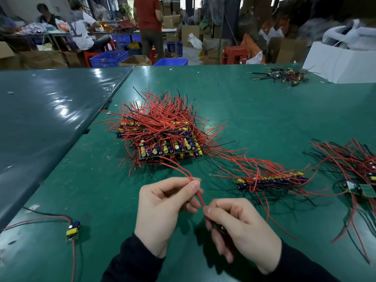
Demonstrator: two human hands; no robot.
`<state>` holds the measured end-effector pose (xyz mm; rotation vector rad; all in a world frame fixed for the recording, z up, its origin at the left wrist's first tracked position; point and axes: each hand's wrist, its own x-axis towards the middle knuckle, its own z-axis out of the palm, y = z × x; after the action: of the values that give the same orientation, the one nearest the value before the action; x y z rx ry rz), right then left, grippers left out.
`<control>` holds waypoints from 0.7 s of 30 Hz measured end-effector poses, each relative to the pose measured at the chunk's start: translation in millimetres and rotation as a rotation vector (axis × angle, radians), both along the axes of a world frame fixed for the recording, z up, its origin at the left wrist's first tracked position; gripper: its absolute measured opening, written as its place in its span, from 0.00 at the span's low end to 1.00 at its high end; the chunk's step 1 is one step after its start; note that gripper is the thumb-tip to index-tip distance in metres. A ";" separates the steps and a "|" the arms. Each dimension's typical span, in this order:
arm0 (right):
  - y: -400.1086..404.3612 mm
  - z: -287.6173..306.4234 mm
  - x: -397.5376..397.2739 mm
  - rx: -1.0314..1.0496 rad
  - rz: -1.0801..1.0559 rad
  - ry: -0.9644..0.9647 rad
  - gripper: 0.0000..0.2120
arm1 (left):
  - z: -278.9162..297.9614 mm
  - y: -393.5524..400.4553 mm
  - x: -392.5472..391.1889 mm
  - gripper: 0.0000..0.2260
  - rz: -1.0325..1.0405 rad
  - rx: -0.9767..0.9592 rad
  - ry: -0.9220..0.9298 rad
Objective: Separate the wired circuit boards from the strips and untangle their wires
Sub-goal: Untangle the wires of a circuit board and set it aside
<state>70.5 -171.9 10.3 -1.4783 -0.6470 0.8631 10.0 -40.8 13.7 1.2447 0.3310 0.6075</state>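
Hands pinching red wires just in front of the big board stack point(162, 137).

My left grip point(162, 210) is closed on two red wires point(183, 169) running from that stack; my right grip point(240, 228) is closed on their near ends. A loose strip point(270, 181) lies right of the stack on the green worktop point(264, 110); one separated board point(72, 231) lies front-left.

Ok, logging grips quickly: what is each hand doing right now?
Left hand: closed, pinching the red wires.
Right hand: closed on the same wires' lower end, plus a small dark part, unclear.
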 end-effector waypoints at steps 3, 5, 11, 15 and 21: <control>0.1 -0.2 -1.4 0.005 0.035 -0.008 0.19 | -1.6 -0.6 0.1 0.03 0.053 0.030 0.000; 0.7 -0.5 -1.9 0.007 0.045 -0.036 0.16 | -3.9 -1.9 1.1 0.06 0.085 0.052 0.014; -0.9 -2.2 -3.9 -0.017 0.085 -0.082 0.15 | -2.1 9.5 -0.5 0.05 0.075 -0.049 0.040; -1.3 -1.8 -5.8 -0.024 0.103 -0.087 0.18 | -3.7 9.9 -0.1 0.06 0.108 -0.038 0.063; -1.4 -3.2 -7.0 -0.037 0.112 -0.106 0.15 | -4.4 13.5 -1.2 0.06 0.014 -0.141 0.094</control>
<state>63.5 -173.3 7.1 -1.5405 -0.8025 0.8912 8.8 -27.3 9.3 1.1376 0.4539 0.5295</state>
